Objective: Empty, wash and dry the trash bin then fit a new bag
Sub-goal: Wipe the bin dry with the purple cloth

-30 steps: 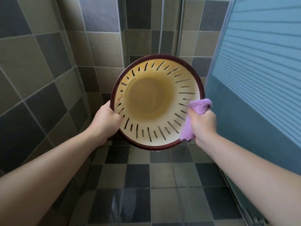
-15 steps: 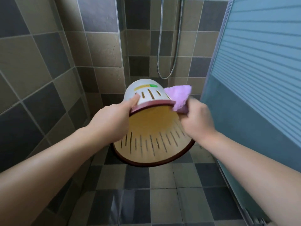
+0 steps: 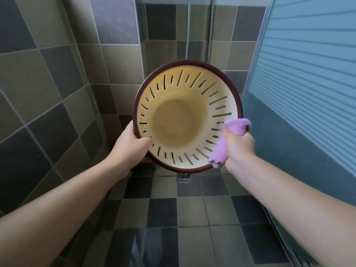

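Left hand grips the trash bin by its dark rim, mouth facing the camera, held above the tiled floor. Right hand clenches a purple cloth against the inner wall. Shower hose hangs behind.

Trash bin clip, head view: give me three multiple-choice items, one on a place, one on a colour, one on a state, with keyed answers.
1. Where is the purple cloth? A on the floor; B at the bin's right rim; C on the wall.
2. The bin's rim is: A dark red; B green; C white.
3. The bin's inside holds: A a bag; B rubbish; C nothing.

B: the right hand presses the purple cloth there.
A: a dark red band rings the trash bin.
C: its bare bottom shows; the left hand has a grip on the rim.
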